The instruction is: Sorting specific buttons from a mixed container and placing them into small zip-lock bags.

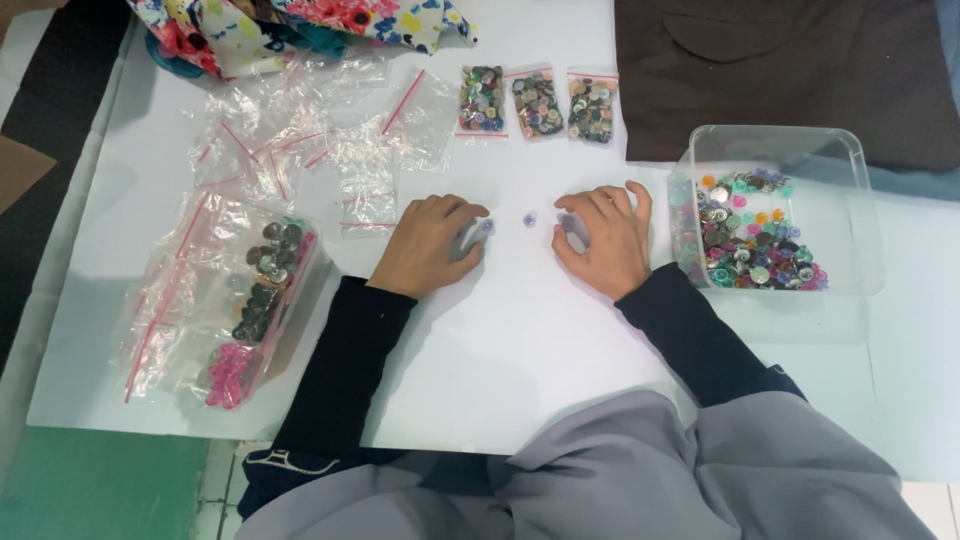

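Fingers (478,222) of left hand (428,245) on button (487,227), right hand (603,240) apart

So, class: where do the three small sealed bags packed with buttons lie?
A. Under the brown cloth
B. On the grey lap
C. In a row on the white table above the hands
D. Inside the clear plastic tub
C: the three small bags lie side by side on the white table, beyond both hands, outside the tub.
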